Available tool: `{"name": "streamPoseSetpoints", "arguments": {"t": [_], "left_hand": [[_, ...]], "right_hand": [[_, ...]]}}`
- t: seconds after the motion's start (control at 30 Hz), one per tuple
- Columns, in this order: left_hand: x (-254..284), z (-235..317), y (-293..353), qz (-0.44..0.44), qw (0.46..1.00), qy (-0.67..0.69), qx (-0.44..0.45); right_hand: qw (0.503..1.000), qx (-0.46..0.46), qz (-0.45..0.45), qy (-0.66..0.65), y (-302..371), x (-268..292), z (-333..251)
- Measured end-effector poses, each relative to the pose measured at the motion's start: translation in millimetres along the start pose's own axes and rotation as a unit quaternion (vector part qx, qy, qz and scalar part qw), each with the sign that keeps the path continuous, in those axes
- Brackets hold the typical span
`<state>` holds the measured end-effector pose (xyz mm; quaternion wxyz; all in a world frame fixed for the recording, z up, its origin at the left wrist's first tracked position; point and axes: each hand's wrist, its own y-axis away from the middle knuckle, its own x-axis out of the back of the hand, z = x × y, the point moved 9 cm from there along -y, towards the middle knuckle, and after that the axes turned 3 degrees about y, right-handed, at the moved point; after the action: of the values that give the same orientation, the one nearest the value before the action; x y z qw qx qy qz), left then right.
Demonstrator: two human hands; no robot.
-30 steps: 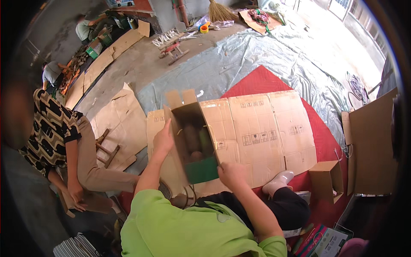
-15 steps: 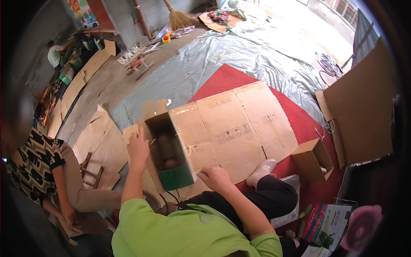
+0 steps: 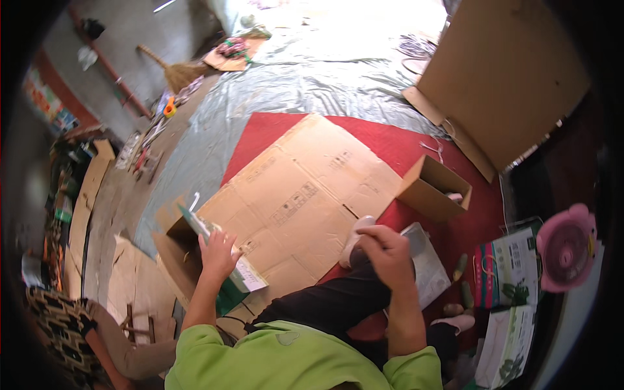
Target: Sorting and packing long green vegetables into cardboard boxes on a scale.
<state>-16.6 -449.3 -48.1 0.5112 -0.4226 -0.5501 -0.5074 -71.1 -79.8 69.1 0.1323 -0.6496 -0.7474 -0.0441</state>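
Note:
An open cardboard box [image 3: 170,250], brown inside with green and white outer faces, stands tilted in front of me on the left. My left hand [image 3: 220,255] is closed over its right wall, the fingertips at the upper edge. The box's inside is mostly dark from here. Raised above my bent knee, my right hand [image 3: 390,257] has its fingers curled and pressed together; whether anything small sits between them is hidden. A flattened cardboard sheet [image 3: 305,195] lies beyond both hands.
To the right stand a small open carton [image 3: 426,195], a large upright cardboard panel [image 3: 507,78], a pink fan [image 3: 569,247] and printed boxes [image 3: 510,348]. A red mat [image 3: 364,133] lies under the sheet. Another person [image 3: 71,341] sits at my left.
My view has turned to the right. My left hand has gone from the box's left side to its right wall. The right hand has left the box's near corner and risen.

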Motion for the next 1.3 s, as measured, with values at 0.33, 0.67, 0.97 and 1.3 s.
{"name": "streamPoseSetpoints", "arguments": {"t": [0.33,0.67,0.97,1.3], "left_hand": [[-69,-2,-30,-0.158,0.987,0.006,-0.028],[-114,136,-50,-0.194,0.947,0.000,-0.257],[-112,192,-45,-0.187,0.927,-0.017,-0.324],[-104,210,-31,-0.214,0.932,0.017,-0.293]], "right_hand": [[0.916,-0.047,0.398,-0.019,151,243,45],[0.768,-0.131,0.626,0.041,378,295,75],[0.612,-0.342,0.668,0.250,550,249,133],[0.488,-0.507,0.559,0.439,633,254,191]]}}
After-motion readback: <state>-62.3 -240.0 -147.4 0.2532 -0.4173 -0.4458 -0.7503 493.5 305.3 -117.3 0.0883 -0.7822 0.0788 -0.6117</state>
